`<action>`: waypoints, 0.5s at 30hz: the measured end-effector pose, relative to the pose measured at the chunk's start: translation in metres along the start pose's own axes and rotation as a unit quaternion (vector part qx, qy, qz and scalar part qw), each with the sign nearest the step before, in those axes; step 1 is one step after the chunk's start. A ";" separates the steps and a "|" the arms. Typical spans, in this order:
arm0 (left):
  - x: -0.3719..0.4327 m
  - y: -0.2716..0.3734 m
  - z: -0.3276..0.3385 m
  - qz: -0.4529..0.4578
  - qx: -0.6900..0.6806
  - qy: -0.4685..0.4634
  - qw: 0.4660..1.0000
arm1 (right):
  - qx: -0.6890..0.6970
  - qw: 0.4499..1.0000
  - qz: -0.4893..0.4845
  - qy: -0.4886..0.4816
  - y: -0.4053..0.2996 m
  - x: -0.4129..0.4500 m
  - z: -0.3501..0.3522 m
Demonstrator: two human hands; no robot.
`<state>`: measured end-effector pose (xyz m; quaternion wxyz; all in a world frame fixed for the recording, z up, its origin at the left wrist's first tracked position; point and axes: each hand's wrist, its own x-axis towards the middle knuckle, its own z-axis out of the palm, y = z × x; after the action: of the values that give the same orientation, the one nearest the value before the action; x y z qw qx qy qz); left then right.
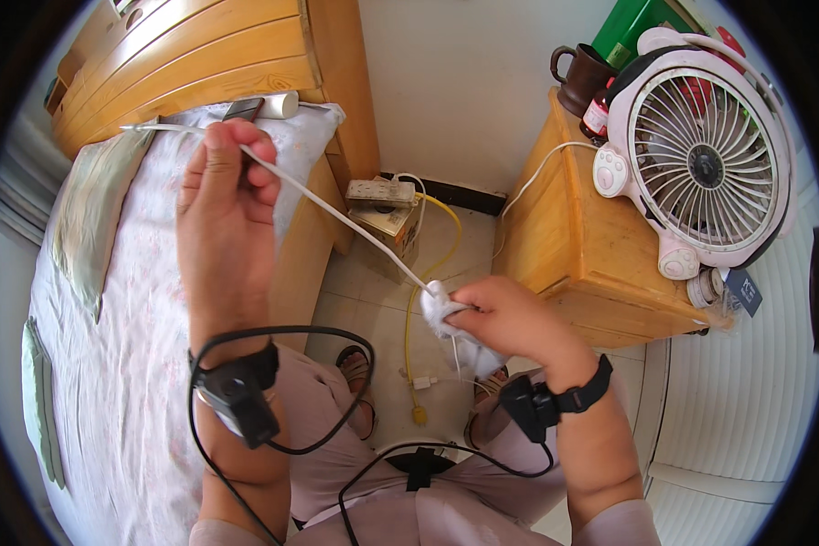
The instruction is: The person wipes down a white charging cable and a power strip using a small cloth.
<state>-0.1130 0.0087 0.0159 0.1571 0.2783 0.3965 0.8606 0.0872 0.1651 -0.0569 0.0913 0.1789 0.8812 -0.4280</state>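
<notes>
A thin white cable (pixel 341 217) runs taut and slanting between my two hands. My left hand (pixel 228 177), raised above the edge of the bed, pinches it near one end, and a short end piece sticks out to the left past the fingers. My right hand (pixel 512 317) is closed on a white cloth (pixel 438 310) wrapped around the cable, in front of the wooden cabinet. Below the cloth the cable hangs towards the floor, where a white connector (pixel 423 383) is seen between my feet. Each wrist bears a black strapped device with a black cord.
On the right, a wooden cabinet (pixel 542 232) carries a pink and white fan (pixel 706 167) and a brown mug (pixel 582 78). A bed (pixel 143 273) stands at left. A power strip (pixel 381 193) rests on a box (pixel 389 235); a yellow cord (pixel 409 327) with a plug lies on the floor.
</notes>
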 end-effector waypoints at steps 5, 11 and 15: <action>-0.007 -0.001 0.001 -0.066 0.107 -0.058 0.990 | 0.299 0.947 -0.003 0.113 -0.004 -0.009 -0.024; -0.029 -0.029 0.033 -0.138 0.161 -0.188 0.959 | 0.365 0.908 -0.109 0.176 -0.029 -0.012 -0.023; -0.043 -0.043 0.047 -0.120 0.219 -0.225 0.942 | 0.379 0.904 -0.154 0.121 -0.043 -0.003 -0.012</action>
<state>-0.0483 0.0423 -0.0075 0.2793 0.4425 0.5599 0.6425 0.0734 0.1494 -0.0173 -0.1581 0.1124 0.6736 -0.7132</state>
